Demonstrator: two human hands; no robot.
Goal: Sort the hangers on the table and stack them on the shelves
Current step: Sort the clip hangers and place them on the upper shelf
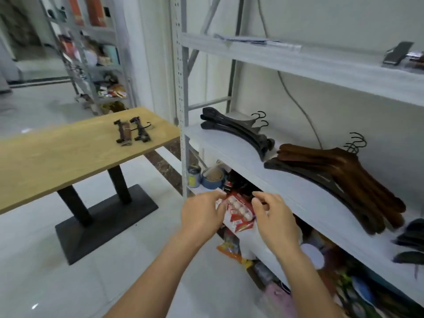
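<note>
Two bare forearms reach forward and upward from the bottom of the view, side by side, toward the front edge of a white metal shelf [286,191]. The left hand [202,216] has its back to the camera, fingers curled inward and thumb tucked toward the right, holding nothing. The right hand [273,216] sits just beside it, wrist bent slightly, fingers loosely curled with the fingertips pointing left; it too carries no hanger. Between and behind the two hands lies a red snack packet [239,213] on the lower shelf level; whether either hand actually touches it cannot be told through the blur.

On the shelf above the hands, a pile of black hangers [236,130] lies at the left end, hooks pointing toward the wall. Near it, further right, a taller pile of brown hangers [344,177] rests on a darker one at the bottom, hooks also toward the wall. At the far right edge, a few more dark hangers [413,237] are partly cut off by the frame.

To the left, well apart from the hands, a wooden table [57,157] on a black pedestal bears two small clip hangers [132,133] lying side by side near its far right corner. A tin can [193,176] and a roll of blue tape [213,179] stand on the lower level near the shelf's upright post.
</note>
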